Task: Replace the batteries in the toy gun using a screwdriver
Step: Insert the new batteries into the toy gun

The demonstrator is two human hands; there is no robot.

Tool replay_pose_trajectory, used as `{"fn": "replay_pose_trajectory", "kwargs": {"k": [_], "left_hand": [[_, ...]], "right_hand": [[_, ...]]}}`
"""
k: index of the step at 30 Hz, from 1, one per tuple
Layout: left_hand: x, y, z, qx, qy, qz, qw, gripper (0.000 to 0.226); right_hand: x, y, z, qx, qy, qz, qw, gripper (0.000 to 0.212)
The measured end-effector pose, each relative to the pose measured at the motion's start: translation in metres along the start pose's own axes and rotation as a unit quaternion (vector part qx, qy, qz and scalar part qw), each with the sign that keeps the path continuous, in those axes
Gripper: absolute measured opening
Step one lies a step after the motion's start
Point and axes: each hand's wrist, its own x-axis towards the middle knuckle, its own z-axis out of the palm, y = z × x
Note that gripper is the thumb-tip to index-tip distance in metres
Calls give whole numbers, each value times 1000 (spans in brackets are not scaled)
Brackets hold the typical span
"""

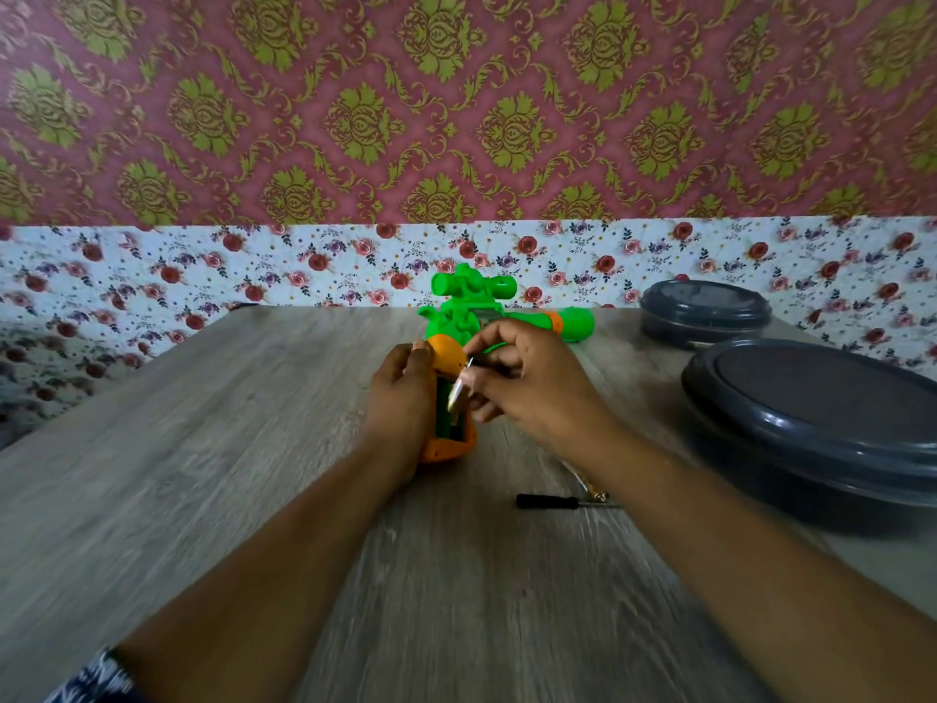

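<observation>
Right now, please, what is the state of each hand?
Left hand: closed, its grip around the orange handle of the toy gun.
Right hand: closed, fingers pinching a battery over the open compartment.

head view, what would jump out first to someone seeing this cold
The bright green and orange toy gun at the table's middle, its grip held by the left hand while the right hand pinches a battery at the open compartment. Then the black screwdriver lying nearer the camera, and two dark round containers at right.
</observation>
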Motion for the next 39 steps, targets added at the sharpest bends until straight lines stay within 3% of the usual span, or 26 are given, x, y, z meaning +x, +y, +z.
{"fn": "replay_pose_trajectory", "kwargs": {"k": [6, 9, 13, 19, 26, 31, 34, 39], "left_hand": [[-2, 3, 0, -19, -6, -4, 1000, 30], [-3, 5, 0, -22, -4, -11, 1000, 29], [-4, 6, -1, -22, -13, -8, 1000, 29], [-3, 7, -4, -21, -11, -9, 1000, 28], [-1, 4, -2, -35, -10, -19, 999, 27], [-6, 3, 0, -55, -31, -7, 998, 42], [-11, 4, 6, -50, -24, -17, 998, 52], [-19, 9, 12, -23, 0, -9, 1000, 41]], "right_hand": [[-2, 7, 12, -11, 23, -26, 999, 13], [-3, 8, 13, -61, 32, -47, 997, 27], [-7, 6, 13, -136, 37, -96, 985, 26], [-9, 7, 17, -268, -70, -162, 947, 21], [-7, 5, 12, -305, -101, -139, 937, 33], [-8, 8, 15, -296, -52, -138, 944, 29], [-8, 16, 16, -350, 13, -135, 927, 29], [2, 27, 8, -352, 99, -48, 929, 16]]}}
